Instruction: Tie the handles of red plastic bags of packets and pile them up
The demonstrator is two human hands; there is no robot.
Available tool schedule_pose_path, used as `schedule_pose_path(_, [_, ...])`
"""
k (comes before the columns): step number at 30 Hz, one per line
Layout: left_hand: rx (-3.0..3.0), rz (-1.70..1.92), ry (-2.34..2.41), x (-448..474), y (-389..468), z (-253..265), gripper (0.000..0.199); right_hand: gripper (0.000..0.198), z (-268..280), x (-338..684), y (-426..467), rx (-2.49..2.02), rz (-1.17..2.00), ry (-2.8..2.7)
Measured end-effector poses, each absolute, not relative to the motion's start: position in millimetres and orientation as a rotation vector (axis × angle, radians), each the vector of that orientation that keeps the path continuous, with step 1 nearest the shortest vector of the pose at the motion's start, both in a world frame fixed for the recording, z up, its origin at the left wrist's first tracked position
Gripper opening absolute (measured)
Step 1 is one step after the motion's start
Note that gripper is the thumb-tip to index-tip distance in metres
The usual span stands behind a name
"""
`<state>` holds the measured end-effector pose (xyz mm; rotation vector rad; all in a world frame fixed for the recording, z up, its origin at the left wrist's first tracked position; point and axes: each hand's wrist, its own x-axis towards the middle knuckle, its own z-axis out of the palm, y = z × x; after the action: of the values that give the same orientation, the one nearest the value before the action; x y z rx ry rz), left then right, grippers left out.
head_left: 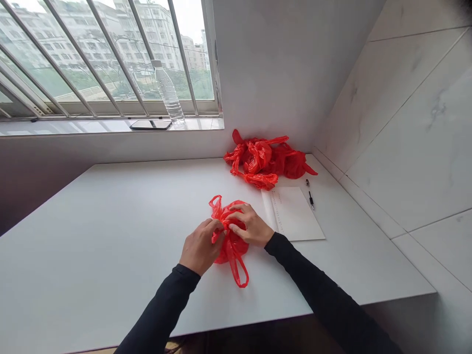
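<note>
A red plastic bag (236, 248) sits gathered on the white table in front of me, its neck bunched or knotted at the middle. One loop handle sticks up at the far left of the bag and another hangs toward me. My left hand (202, 245) pinches the bag at the gathered neck, with the fingertips partly hidden in the folds. On the other side, my right hand (252, 225) rests on the bag with its fingers apart and bent, thumb close to the neck. What fills the bag is hidden.
Several crumpled red bags (258, 160) lie in a heap against the wall. An open notebook (300, 214) is right of my hand, with a black pen (311, 200) and its cap (307, 183) beside it. A water bottle (169, 93) and a phone (151, 125) are on the windowsill.
</note>
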<state>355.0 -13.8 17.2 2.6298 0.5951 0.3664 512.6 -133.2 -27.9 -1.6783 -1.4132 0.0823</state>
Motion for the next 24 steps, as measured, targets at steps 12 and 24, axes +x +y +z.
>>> schedule_pose_path(12, [2.546, 0.684, 0.599, 360.1, 1.0, 19.5, 0.034, 0.019, -27.5, 534.9, -158.2, -1.751, 0.034, -0.991])
schedule_pose_path(24, [2.352, 1.004, 0.834, 363.5, 5.5, 18.6, 0.026, 0.014, -31.5, 537.1, -159.6, -1.700, -0.036, -0.685])
